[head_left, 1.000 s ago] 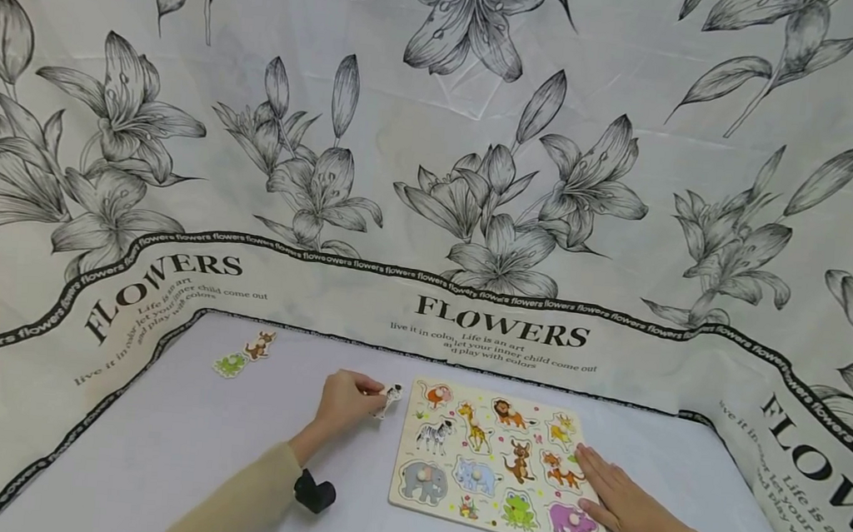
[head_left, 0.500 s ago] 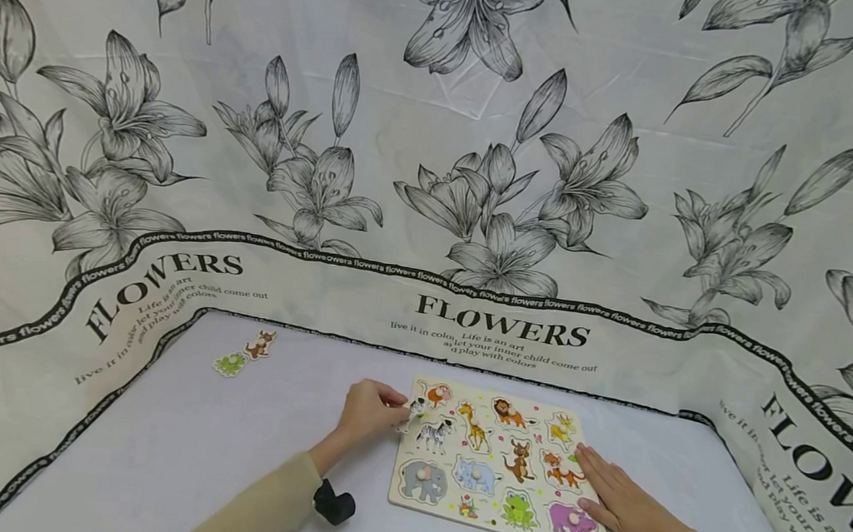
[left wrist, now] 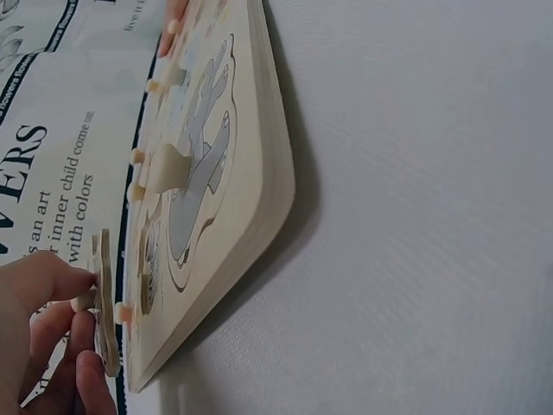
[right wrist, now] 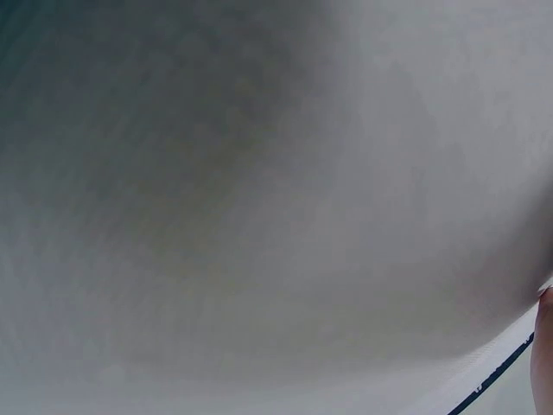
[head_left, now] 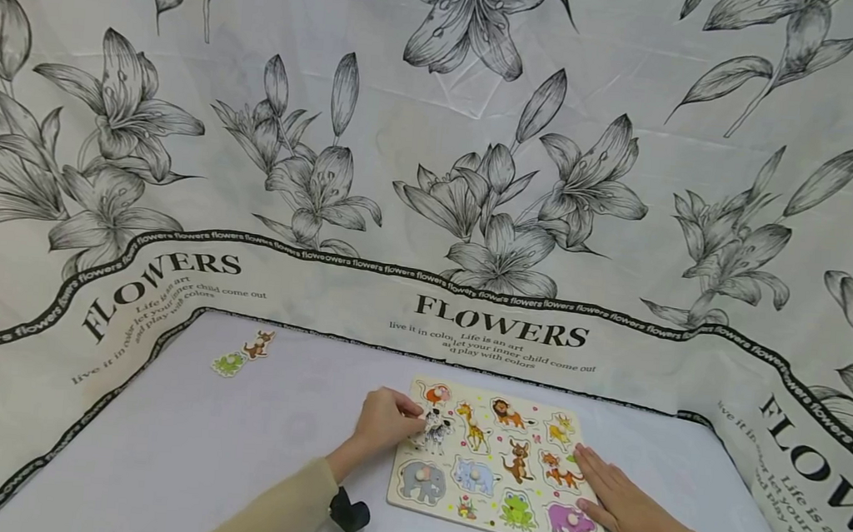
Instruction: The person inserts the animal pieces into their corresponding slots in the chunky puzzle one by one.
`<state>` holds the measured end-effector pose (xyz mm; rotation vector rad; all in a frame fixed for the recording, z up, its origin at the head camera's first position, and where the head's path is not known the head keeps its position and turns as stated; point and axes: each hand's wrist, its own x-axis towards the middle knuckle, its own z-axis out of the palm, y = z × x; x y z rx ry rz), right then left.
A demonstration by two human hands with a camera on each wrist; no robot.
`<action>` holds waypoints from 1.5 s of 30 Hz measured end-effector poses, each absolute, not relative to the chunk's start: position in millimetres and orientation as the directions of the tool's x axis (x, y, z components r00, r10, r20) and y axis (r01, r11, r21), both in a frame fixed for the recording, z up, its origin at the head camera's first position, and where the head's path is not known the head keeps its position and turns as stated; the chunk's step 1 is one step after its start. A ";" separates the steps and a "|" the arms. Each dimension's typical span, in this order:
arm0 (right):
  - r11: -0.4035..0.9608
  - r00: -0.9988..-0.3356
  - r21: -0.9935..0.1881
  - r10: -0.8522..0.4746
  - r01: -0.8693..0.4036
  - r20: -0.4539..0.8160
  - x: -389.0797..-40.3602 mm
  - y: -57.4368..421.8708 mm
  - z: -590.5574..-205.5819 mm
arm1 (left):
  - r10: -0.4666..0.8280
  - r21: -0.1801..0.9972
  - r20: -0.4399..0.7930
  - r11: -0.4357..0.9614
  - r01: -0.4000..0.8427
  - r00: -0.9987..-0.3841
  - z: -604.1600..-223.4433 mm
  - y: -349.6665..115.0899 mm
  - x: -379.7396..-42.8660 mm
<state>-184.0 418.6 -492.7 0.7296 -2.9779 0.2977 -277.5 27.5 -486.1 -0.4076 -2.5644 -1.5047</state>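
Pinched by its small knob in my left hand (head_left: pixel 384 421) is a wooden zebra puzzle piece (left wrist: pixel 105 316), seen edge-on in the left wrist view. It overlaps the zebra picture on the knobbed puzzle board (head_left: pixel 545 497) in the head view, close over the board's left side. My right hand (head_left: pixel 625 507) rests with straight fingers along the board's right edge. Only a sliver of a finger (right wrist: pixel 543 354) shows in the right wrist view. Nearest the left hand on the board are the monkey (head_left: pixel 437 395) and the grey elephant piece (head_left: pixel 412 490).
At the back left of the white table (head_left: pixel 233 434) lie a loose frog piece (head_left: pixel 227 363) and a loose kangaroo piece (head_left: pixel 258 345). Other animals, including a lion (head_left: pixel 508 414) and a purple hippo (head_left: pixel 564 519), fill the board. A flower-printed cloth (head_left: pixel 363 311) stands behind.
My left hand has moved right with the zebra piece, from beside the board to over the zebra picture. The right hand has stayed on the board's right edge.
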 end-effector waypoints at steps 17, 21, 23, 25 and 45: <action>0.867 -0.882 -0.167 -0.457 -0.470 0.114 -182.8 417.7 -493.5 | 0.183 0.809 0.228 0.510 0.291 -0.956 -492.7 41.8 -278.3; 0.872 -0.892 -0.188 -0.441 -0.451 0.094 -182.6 416.7 -493.2 | 0.183 0.803 0.224 0.522 0.288 -0.957 -494.7 44.6 -279.8; 0.874 -0.895 -0.193 -0.438 -0.447 0.088 -182.6 416.6 -493.3 | 0.183 0.800 0.220 0.528 0.285 -0.958 -494.8 45.7 -280.2; 0.873 -0.895 -0.198 -0.437 -0.446 0.087 -182.8 416.6 -493.0 | 0.185 0.798 0.215 0.532 0.282 -0.959 -494.1 46.8 -280.5; 0.870 -0.884 -0.156 -0.456 -0.468 0.107 -184.3 419.7 -494.4 | 0.216 0.761 0.248 0.560 0.328 -0.944 -492.7 53.8 -276.6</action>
